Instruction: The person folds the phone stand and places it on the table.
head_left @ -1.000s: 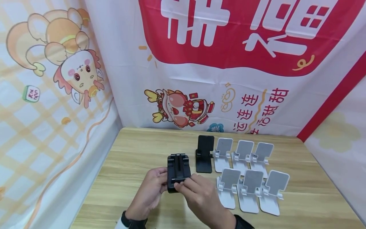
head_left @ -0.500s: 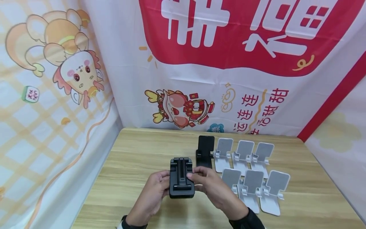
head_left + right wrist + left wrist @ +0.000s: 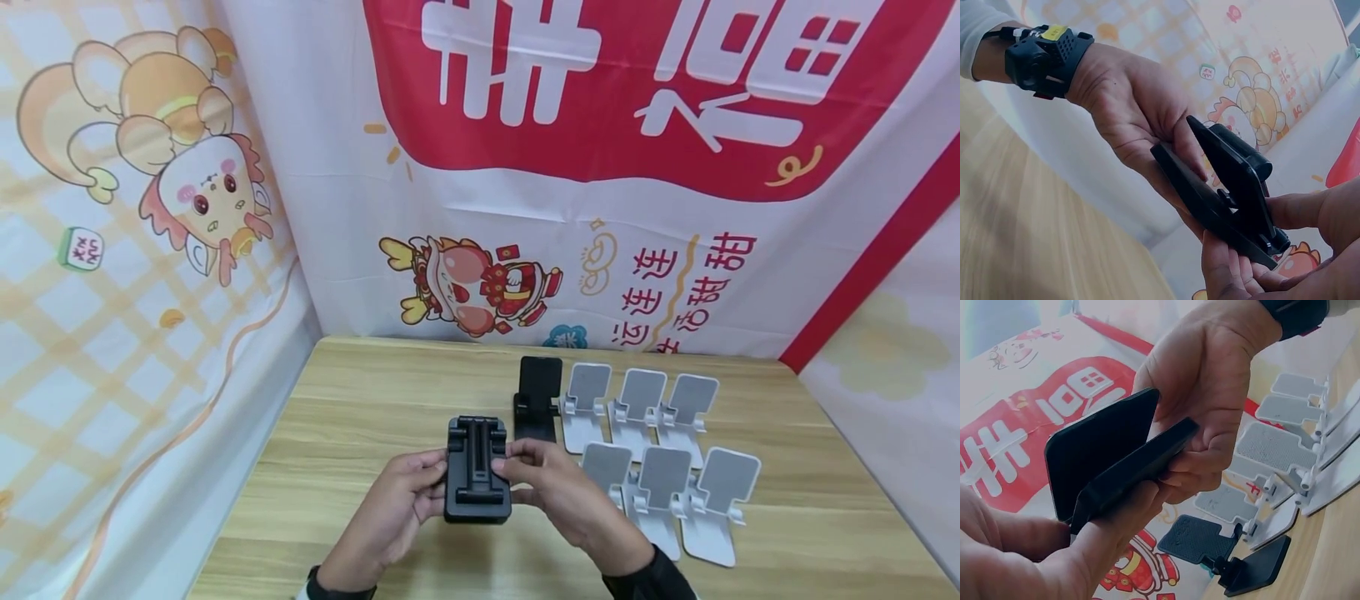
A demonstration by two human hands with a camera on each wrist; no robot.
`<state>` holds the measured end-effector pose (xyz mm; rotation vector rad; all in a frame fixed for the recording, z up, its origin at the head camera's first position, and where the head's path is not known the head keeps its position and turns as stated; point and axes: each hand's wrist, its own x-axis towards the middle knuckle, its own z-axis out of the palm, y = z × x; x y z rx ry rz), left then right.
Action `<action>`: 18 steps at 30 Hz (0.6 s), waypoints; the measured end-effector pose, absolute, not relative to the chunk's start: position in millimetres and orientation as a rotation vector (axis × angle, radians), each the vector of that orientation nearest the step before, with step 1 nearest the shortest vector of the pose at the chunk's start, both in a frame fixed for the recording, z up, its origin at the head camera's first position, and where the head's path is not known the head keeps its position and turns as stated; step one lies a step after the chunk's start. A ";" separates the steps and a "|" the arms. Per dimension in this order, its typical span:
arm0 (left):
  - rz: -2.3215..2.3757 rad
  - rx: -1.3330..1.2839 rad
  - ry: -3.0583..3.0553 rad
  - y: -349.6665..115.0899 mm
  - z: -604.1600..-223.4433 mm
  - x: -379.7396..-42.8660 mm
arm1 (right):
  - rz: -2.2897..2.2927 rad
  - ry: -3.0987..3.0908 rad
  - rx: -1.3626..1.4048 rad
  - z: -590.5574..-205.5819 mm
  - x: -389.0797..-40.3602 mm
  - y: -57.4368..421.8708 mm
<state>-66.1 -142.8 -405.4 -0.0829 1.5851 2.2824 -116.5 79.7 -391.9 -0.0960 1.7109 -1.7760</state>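
A black folding phone stand (image 3: 477, 475) is held above the table between both hands, its hinged arm side facing up in the head view. My left hand (image 3: 397, 504) grips its left edge. My right hand (image 3: 562, 496) pinches the right edge, thumb on the upper face and fingers beneath. From the left wrist, the stand's two plates (image 3: 1107, 447) show parted in a narrow V. The right wrist view also shows the plates (image 3: 1229, 181) at an angle, joined at the hinge end near the right hand's fingers (image 3: 1235, 269).
Another black phone stand (image 3: 538, 387) stands unfolded behind my right hand. Several white phone stands with grey pads (image 3: 666, 475) stand unfolded in two rows to its right. The wooden table (image 3: 360, 392) meets a printed cloth backdrop (image 3: 345, 208) at the back and sides.
My right hand has shifted from the stand's near right corner to its right edge. The stand has straightened and come slightly right and closer; over the last half second little moved.
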 end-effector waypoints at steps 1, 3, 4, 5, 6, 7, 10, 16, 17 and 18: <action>2.281 -0.079 1.579 -142.9 -405.1 -66.1 | -1.774 1.710 -0.094 -392.3 -116.3 79.9; 2.268 -0.088 1.594 -141.7 -403.8 -66.2 | -1.769 1.709 -0.090 -393.0 -116.3 80.6; 2.256 -0.091 1.617 -141.0 -403.3 -66.5 | -1.768 1.709 -0.092 -393.2 -116.6 80.8; 2.245 -0.098 1.638 -140.3 -403.0 -66.8 | -1.768 1.710 -0.094 -393.5 -116.8 81.1; 2.233 -0.099 1.663 -139.6 -402.8 -67.0 | -1.767 1.710 -0.095 -393.6 -117.0 81.5; 2.219 -0.097 1.691 -138.8 -402.6 -67.1 | -1.766 1.710 -0.095 -393.8 -117.1 81.9; 2.190 -0.100 1.745 -136.6 -402.9 -67.5 | -1.763 1.718 -0.097 -394.4 -117.2 82.9; 2.080 -0.176 1.992 -128.3 -400.9 -68.3 | -1.777 1.755 -0.103 -396.9 -117.3 83.2; 2.015 -0.185 2.099 -125.7 -399.6 -67.9 | -1.781 1.765 -0.104 -397.3 -117.4 83.1; 1.927 -0.197 2.216 -122.3 -398.2 -67.3 | -1.784 1.776 -0.104 -397.8 -117.3 83.1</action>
